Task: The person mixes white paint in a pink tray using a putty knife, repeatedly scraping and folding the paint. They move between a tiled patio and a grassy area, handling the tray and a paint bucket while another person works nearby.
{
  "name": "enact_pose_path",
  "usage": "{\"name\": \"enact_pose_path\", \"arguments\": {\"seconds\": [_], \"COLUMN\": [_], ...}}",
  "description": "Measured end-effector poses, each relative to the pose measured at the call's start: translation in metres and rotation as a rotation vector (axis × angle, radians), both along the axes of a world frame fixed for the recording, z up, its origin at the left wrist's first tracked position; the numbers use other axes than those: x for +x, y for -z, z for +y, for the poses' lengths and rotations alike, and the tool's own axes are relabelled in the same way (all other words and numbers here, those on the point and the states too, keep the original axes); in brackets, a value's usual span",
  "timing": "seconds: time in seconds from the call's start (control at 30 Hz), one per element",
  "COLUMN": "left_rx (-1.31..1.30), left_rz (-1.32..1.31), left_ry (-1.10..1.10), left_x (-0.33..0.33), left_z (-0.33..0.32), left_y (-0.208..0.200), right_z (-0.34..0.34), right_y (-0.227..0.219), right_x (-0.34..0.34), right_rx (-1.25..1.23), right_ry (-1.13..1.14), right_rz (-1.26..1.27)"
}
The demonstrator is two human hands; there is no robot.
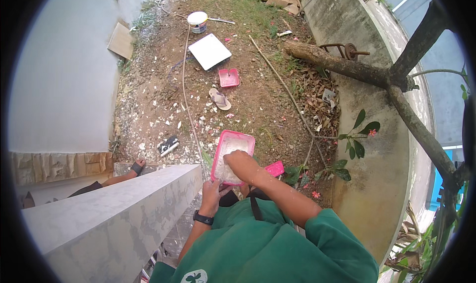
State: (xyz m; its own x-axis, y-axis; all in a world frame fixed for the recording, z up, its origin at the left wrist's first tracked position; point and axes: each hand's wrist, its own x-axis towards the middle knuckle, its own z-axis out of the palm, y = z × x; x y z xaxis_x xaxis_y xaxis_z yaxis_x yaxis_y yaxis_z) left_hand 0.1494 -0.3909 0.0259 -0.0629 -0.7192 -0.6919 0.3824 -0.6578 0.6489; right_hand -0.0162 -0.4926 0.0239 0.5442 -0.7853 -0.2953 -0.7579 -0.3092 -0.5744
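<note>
Green shirt (263, 238): nearest the camera, fills the lower edge. Loose cloth could dip into the tub if the torso bends further.
Pink tub (238, 134): straight ahead of the torso, just past the end of the gray pillar (124, 208). Pale mix (232, 144) inside; powder or paste, can't tell. Can't see what supports it from below.
Left hand (210, 193): fingers bent around the tub's near-left corner, gripping it. Main risk: if that's the only support, a hard push on the far side could tip the tub and spill the mix.
Right hand (240, 165): curled over the mix, fingertips hidden; can't tell if it has a tool. Likely failure: scraping outward and flicking mix over the rim.
Pillar clearance: left forearm is near it. Swinging left could knock the wrist or the dark watch (202, 217) on the edge.
Pink piece (275, 169): beside the tub, partly behind the right forearm. A careless step or elbow could shift it.
White chips (142, 146): strewn over the dirt. Grit could get into the mix if the tub is set down there.
Hose (186, 84) and long stick (282, 80): both lie ahead on the ground. Trip hazard if walking with eyes on the tub.
Flip-flop (219, 99): loose beyond the tub, same hazard.
</note>
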Motion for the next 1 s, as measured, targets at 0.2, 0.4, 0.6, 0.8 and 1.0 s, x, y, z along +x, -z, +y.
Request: {"name": "enact_pose_path", "arguments": {"seconds": [0.2, 0.4, 0.6, 0.8, 1.0], "left_rx": [-0.017, -0.006, 0.014, -0.049, -0.014], "left_rz": [0.072, 0.090, 0.091, 0.063, 0.016], "left_ry": [0.074, 0.153, 0.220, 0.202, 0.234], "left_x": [-0.057, -0.102, -0.151, -0.189, -0.216], "left_z": [-0.141, -0.288, -0.450, -0.588, -0.705], "left_y": [-0.017, -0.005, -0.013, -0.038, -0.031], "right_z": [-0.121, -0.260, -0.413, -0.529, -0.630], "right_y": [-0.005, -0.009, -0.031, -0.052, -0.038], "right_x": [-0.063, -0.130, -0.179, -0.203, -0.225], "right_rx": [-0.095, -0.076, -0.051, -0.193, -0.136], "right_ry": [0.107, 0.242, 0.268, 0.242, 0.119], "right_rz": [-0.094, -0.077, 0.026, 0.136, 0.009]}}
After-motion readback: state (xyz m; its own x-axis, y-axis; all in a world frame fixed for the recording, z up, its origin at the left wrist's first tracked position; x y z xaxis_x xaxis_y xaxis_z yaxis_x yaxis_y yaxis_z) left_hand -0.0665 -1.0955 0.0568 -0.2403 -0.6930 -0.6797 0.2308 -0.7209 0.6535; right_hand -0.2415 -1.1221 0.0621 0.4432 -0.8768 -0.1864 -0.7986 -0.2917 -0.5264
